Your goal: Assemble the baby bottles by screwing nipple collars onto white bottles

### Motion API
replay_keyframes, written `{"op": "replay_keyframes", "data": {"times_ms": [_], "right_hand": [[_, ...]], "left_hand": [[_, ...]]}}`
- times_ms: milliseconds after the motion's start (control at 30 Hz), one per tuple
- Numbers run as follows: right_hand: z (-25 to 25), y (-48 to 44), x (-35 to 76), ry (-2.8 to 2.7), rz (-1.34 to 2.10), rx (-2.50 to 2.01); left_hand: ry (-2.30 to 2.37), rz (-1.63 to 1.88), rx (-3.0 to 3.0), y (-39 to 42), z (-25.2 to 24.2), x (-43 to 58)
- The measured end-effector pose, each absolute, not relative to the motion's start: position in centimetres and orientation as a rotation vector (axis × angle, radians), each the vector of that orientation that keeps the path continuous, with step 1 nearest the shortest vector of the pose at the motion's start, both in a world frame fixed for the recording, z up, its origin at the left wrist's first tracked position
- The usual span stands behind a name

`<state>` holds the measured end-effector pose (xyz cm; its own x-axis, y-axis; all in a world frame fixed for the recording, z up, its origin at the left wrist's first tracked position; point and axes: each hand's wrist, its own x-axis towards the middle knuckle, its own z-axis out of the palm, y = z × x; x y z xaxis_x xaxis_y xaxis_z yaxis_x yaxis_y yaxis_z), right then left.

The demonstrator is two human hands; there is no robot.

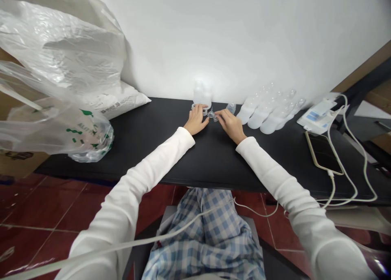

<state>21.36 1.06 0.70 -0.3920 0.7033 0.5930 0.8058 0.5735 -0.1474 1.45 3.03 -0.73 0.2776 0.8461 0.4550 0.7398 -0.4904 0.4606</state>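
My left hand point(197, 120) rests with its fingertips on a white ring point(205, 111) at the foot of frosted white containers point(202, 94) by the wall. Its thumb stands apart from the fingers, near a small clear plastic piece point(211, 114). My right hand point(231, 125) pinches the right end of that clear piece between thumb and fingers. Just behind the right hand sits another clear, cup-like piece point(231, 107). Several frosted bottles with clear domed tops point(269, 124) stand in a group to the right.
The black table point(210, 166) runs along a white wall. Large plastic bags point(67, 47) fill the left side. At the right lie a phone point(324, 153), white cables point(356, 139) and a white-and-blue packet point(316, 116). Another cable point(171, 235) crosses my lap.
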Motion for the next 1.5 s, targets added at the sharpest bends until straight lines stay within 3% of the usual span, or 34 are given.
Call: {"op": "replay_keyframes", "data": {"times_ms": [167,367,600,767,1200,1500], "right_hand": [[0.2,1.5,21.4,-2.079,-0.123,-1.244],[0.1,1.4,21.4,-2.031,-0.005,-1.258],[-0.4,1.6,21.2,-2.023,0.195,-1.064],[-0.7,1.6,21.1,-2.044,0.278,-0.994],[-0.6,1.2,20.9,-1.965,0.126,-1.226],[-1.1,2.0,20.9,-1.889,0.256,-1.204]], "left_hand": [[1.586,0.825,2.437,3.9,-1.5,0.9],[1.623,1.029,2.352,3.8,-2.0,0.8],[1.364,1.421,1.614,3.5,-1.2,2.0],[1.126,1.374,1.231,3.4,-1.5,3.4],[0.886,1.195,1.745,2.4,-1.2,3.1],[0.813,1.348,1.567,3.3,-2.4,3.6]]}}
